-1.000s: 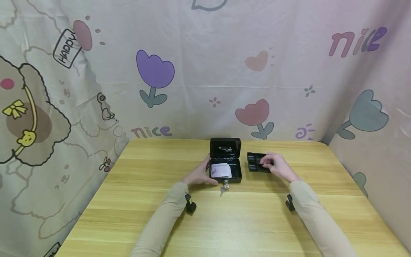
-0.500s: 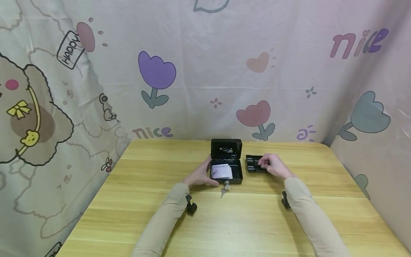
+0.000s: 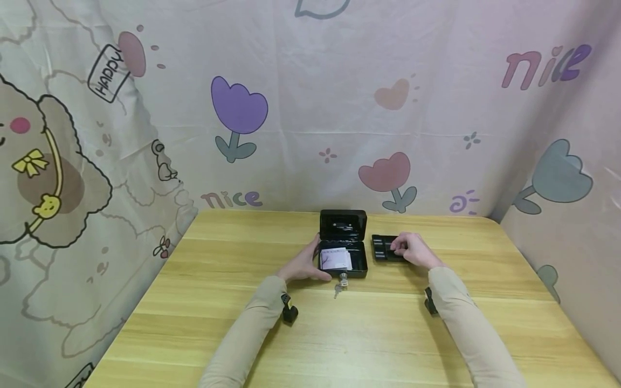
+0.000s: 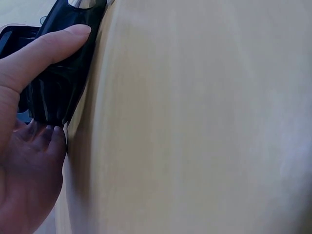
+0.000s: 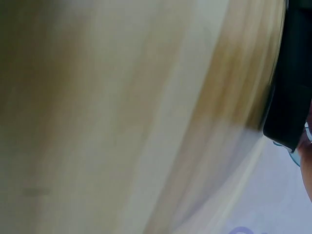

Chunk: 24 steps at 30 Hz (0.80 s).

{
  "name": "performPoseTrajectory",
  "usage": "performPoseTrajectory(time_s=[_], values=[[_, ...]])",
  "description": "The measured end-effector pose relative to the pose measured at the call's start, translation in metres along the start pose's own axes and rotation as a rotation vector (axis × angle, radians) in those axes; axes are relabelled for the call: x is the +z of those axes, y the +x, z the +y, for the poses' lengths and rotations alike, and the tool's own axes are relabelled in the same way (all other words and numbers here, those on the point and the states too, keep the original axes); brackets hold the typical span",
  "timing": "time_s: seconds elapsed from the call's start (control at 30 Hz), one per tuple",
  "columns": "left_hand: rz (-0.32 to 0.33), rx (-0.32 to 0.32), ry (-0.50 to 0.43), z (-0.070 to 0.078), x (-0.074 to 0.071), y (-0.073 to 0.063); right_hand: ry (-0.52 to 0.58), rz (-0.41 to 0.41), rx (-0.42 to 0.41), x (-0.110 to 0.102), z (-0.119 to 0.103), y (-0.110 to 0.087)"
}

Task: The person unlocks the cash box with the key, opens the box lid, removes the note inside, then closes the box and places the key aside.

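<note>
A small black cash box [image 3: 358,273] stands with its lid [image 3: 343,226] raised. Banknote-like papers [image 3: 335,259] lie inside it, and keys [image 3: 338,290] hang from the front lock. My left hand [image 3: 304,265] grips the box's left front corner; in the left wrist view the thumb [image 4: 58,46] lies on the front wall and the fingers curl at the side. Just right of the box is a black compartment tray [image 3: 383,249]. My right hand [image 3: 416,251] pinches it from above, fingertips inside, covering its right part. The tray's dark side [image 5: 291,83] edges into the right wrist view.
Everything stands near the far side of a wooden table [image 3: 368,339]. Behind it hangs a printed curtain [image 3: 310,108], which also runs along the left and right sides. A black strapped device [image 3: 289,312] sits on each wrist.
My right hand and the tray have shifted slightly left, closer to the cash box, and then stayed there. The left hand keeps its grip on the box.
</note>
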<state>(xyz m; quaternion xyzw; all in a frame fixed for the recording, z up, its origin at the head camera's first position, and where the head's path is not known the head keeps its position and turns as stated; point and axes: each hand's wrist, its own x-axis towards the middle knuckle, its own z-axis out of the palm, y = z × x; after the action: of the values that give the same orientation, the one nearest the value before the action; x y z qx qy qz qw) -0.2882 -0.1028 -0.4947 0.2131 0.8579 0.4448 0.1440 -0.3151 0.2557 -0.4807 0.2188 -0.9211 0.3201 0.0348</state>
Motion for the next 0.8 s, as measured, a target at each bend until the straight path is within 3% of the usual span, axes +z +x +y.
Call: performPoseTrajectory(time_s=[0.4, 0.8], values=[[-0.005, -0.006, -0.004, 0.002, 0.000, 0.001, -0.002, -0.007, 0.011, -0.002, -0.003, 0.000], [0.005, -0.008, -0.008, 0.001, 0.000, 0.001, 0.028, 0.147, -0.057, 0.007, -0.028, -0.007]])
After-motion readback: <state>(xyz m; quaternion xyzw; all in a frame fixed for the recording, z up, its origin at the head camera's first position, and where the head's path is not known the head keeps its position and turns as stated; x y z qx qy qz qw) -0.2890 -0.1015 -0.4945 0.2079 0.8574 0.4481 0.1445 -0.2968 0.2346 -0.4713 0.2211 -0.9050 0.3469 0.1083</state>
